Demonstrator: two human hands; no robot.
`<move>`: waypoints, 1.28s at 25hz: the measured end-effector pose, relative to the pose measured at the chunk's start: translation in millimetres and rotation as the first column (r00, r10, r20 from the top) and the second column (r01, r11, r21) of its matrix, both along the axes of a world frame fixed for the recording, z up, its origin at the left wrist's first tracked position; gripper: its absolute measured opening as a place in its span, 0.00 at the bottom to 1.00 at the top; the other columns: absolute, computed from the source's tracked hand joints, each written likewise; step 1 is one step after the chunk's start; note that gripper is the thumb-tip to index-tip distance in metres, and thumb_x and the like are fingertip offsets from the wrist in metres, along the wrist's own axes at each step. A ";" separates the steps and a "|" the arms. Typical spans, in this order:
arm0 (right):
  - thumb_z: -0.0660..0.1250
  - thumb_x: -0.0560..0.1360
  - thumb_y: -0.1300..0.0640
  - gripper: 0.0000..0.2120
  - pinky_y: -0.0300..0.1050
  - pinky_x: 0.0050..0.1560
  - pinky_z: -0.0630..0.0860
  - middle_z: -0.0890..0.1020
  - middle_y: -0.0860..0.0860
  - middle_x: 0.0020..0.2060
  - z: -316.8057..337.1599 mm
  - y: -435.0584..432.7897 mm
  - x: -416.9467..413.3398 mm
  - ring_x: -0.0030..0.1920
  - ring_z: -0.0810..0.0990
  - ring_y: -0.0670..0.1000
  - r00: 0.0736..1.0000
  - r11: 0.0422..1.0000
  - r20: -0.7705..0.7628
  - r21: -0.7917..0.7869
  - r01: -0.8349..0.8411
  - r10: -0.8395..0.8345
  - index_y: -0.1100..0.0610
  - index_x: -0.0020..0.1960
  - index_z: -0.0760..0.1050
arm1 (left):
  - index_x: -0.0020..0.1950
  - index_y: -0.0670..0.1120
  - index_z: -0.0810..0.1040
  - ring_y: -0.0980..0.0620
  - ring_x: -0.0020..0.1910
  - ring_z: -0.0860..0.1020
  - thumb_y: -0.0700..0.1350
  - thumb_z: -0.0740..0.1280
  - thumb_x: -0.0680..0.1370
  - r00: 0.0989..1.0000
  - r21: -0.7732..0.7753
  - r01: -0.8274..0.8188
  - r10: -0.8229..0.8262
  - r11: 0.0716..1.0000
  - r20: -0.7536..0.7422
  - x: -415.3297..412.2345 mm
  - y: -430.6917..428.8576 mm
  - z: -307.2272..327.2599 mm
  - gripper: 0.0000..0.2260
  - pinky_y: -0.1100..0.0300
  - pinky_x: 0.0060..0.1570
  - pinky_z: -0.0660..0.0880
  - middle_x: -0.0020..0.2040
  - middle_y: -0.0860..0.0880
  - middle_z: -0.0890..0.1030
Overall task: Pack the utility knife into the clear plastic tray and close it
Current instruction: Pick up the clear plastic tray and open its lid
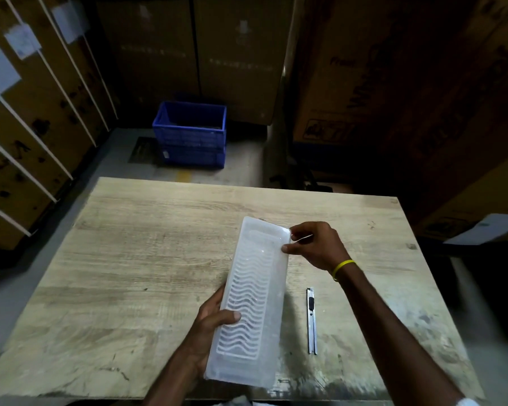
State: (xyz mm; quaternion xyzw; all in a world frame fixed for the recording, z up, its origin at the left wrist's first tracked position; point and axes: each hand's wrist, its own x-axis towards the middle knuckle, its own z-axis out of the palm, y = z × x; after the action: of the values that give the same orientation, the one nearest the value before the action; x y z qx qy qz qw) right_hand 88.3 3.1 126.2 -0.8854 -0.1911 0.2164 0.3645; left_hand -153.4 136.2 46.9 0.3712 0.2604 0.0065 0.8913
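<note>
One clear plastic tray (251, 303) is held between two hands over the wooden worktop (129, 259). The left hand (214, 320) clamps the tray's near left edge, thumb lying across its wavy ribbed face. The right hand (317, 247) pinches the far right corner between thumb and fingers; one yellow band (342, 266) circles that wrist. One utility knife (312, 320) lies flat on the worktop just beside the tray, below the right forearm, touched by neither hand. Beyond the hands, one blue crate (191, 133) sits on the floor.

Wooden table (129, 259): utility knife (311, 320), clear plastic tray (264, 291).
</note>
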 end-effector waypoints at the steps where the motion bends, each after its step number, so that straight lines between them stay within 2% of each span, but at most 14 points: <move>1: 0.84 0.59 0.51 0.20 0.38 0.40 0.77 0.86 0.47 0.42 0.4 -0.3 1.6 0.42 0.86 0.47 1.000 1.000 -0.008 0.000 -0.014 0.014 0.53 0.49 0.85 | 0.68 0.41 0.78 0.32 0.54 0.84 0.31 0.70 0.66 1.000 0.000 0.007 -0.007 1.000 0.004 1.9 -0.3 1.4 0.29 0.42 0.48 0.83 0.60 0.34 0.83; 5: 0.85 0.54 0.49 0.24 0.44 0.42 0.81 0.87 0.50 0.40 -3.5 -0.3 6.3 0.40 0.83 0.49 1.000 0.999 -0.021 0.038 0.002 -0.001 0.54 0.48 0.85 | 0.67 0.42 0.78 0.32 0.55 0.83 0.31 0.69 0.68 0.999 0.008 0.045 -0.045 0.999 0.022 7.3 -1.9 4.0 0.27 0.41 0.50 0.83 0.61 0.34 0.83; 8: 0.86 0.53 0.49 0.25 0.42 0.42 0.80 0.87 0.49 0.38 -1.0 0.6 2.1 0.39 0.84 0.49 0.996 0.999 0.081 0.022 0.032 -0.034 0.54 0.48 0.86 | 0.68 0.43 0.78 0.31 0.55 0.83 0.31 0.71 0.67 0.998 0.003 0.057 -0.057 0.998 0.013 8.8 -0.2 -0.3 0.28 0.40 0.50 0.83 0.61 0.33 0.83; 11: 0.84 0.59 0.49 0.30 0.45 0.49 0.81 0.86 0.50 0.46 0.3 5.7 -9.1 0.42 0.85 0.50 0.995 0.998 0.086 0.041 0.052 -0.055 0.56 0.58 0.83 | 0.69 0.41 0.76 0.31 0.55 0.83 0.35 0.75 0.63 0.999 -0.001 0.035 -0.035 0.999 -0.017 10.7 3.1 -3.5 0.33 0.40 0.51 0.82 0.61 0.33 0.83; 14: 0.78 0.62 0.37 0.48 0.53 0.58 0.79 0.79 0.56 0.65 -3.7 14.8 -35.0 0.56 0.82 0.55 0.999 0.998 0.016 -0.045 0.051 -0.050 0.55 0.75 0.66 | 0.70 0.44 0.76 0.28 0.58 0.81 0.37 0.75 0.66 0.999 0.034 -0.012 0.014 0.999 -0.044 18.5 3.0 -3.3 0.32 0.32 0.58 0.77 0.62 0.32 0.81; 17: 0.70 0.60 0.25 0.58 0.52 0.65 0.73 0.72 0.55 0.73 -7.2 22.3 -79.5 0.69 0.74 0.57 1.000 0.987 -0.006 -0.161 -0.012 0.011 0.51 0.80 0.52 | 0.69 0.48 0.77 0.29 0.60 0.80 0.38 0.76 0.69 0.992 0.099 -0.114 0.119 0.988 -0.041 36.4 -0.8 -3.6 0.29 0.29 0.62 0.74 0.62 0.34 0.83; 20: 0.67 0.59 0.21 0.62 0.54 0.63 0.72 0.65 0.57 0.74 -4.6 27.9 -108.4 0.69 0.72 0.61 0.998 0.973 -0.055 -0.229 -0.001 -0.012 0.48 0.80 0.43 | 0.67 0.49 0.79 0.33 0.62 0.80 0.42 0.77 0.68 0.981 0.199 -0.189 0.196 0.962 -0.013 47.6 -6.4 -3.7 0.27 0.34 0.64 0.75 0.62 0.37 0.83; 22: 0.67 0.56 0.20 0.65 0.56 0.61 0.74 0.65 0.60 0.72 -4.1 30.7 -110.8 0.66 0.74 0.63 0.996 0.963 -0.061 -0.266 0.051 -0.070 0.47 0.80 0.41 | 0.62 0.55 0.82 0.35 0.63 0.81 0.41 0.77 0.66 0.985 0.241 -0.169 0.174 0.956 0.001 48.5 -9.1 -6.4 0.25 0.36 0.63 0.76 0.62 0.40 0.84; 24: 0.69 0.56 0.22 0.66 0.56 0.60 0.74 0.65 0.60 0.70 -4.4 31.2 -109.8 0.65 0.74 0.64 0.994 0.954 -0.063 -0.293 0.069 -0.091 0.48 0.80 0.40 | 0.60 0.59 0.82 0.40 0.62 0.82 0.40 0.79 0.62 0.992 0.252 -0.127 0.126 0.959 0.019 46.9 -11.2 -8.4 0.29 0.40 0.60 0.79 0.61 0.44 0.85; 27: 0.70 0.59 0.27 0.63 0.54 0.60 0.75 0.65 0.59 0.70 -3.4 30.0 -111.9 0.64 0.75 0.64 0.992 0.954 -0.074 -0.292 0.076 -0.102 0.48 0.80 0.40 | 0.63 0.57 0.79 0.43 0.59 0.84 0.38 0.79 0.59 0.997 0.232 -0.065 0.054 0.970 0.050 44.1 -11.9 -4.9 0.34 0.48 0.52 0.82 0.59 0.47 0.86; 32: 0.68 0.61 0.27 0.59 0.52 0.57 0.76 0.64 0.58 0.71 0.1 32.2 -118.3 0.62 0.77 0.63 0.993 0.955 -0.073 -0.289 0.070 -0.095 0.45 0.80 0.39 | 0.71 0.55 0.75 0.38 0.65 0.80 0.38 0.79 0.64 0.992 0.268 -0.080 0.049 0.960 0.119 41.7 -5.6 -14.6 0.36 0.37 0.62 0.76 0.66 0.42 0.82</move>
State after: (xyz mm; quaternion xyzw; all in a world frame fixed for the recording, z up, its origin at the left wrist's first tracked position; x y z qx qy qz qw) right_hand -30.0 35.2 126.3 -0.9258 -0.1049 0.2640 0.2494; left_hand -111.7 130.6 32.3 0.4806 0.2188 0.0921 0.8442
